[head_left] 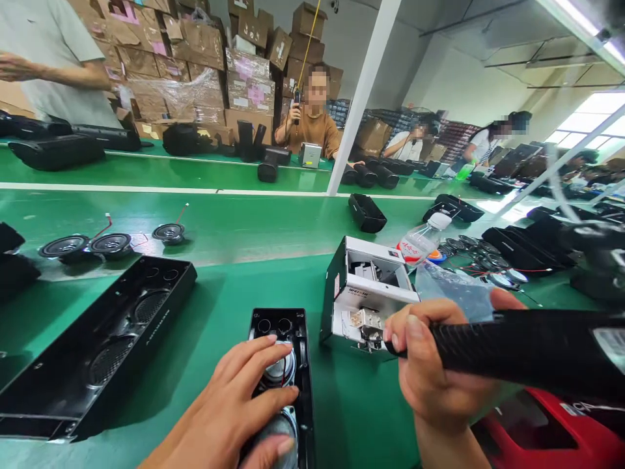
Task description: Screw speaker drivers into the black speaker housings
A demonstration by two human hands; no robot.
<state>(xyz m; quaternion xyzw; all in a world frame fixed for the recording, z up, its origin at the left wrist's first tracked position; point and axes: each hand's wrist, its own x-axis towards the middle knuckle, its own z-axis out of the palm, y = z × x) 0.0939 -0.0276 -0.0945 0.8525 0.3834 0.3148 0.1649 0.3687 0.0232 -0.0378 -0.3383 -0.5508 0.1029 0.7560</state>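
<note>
My left hand [232,400] lies with spread fingers over a small black speaker housing [308,397] in front of me. Its fingertips touch a round speaker driver [289,376] set inside, and a second driver [288,426] sits below, partly covered by the thumb. In my right hand [434,371] is a black electric screwdriver [517,352], held level with my fingers wrapped round its front end. The tip points left at the metal front of a white and black screw feeder box [381,286]; whether it touches a screw I cannot tell.
A larger black speaker shell [122,326] lies at left, with loose speaker drivers [111,243] behind it. A plastic bottle [422,241], a clear bag [452,286] and more drivers [481,251] are at right. A red object [561,430] sits low right. Co-workers [315,120] occupy the far bench.
</note>
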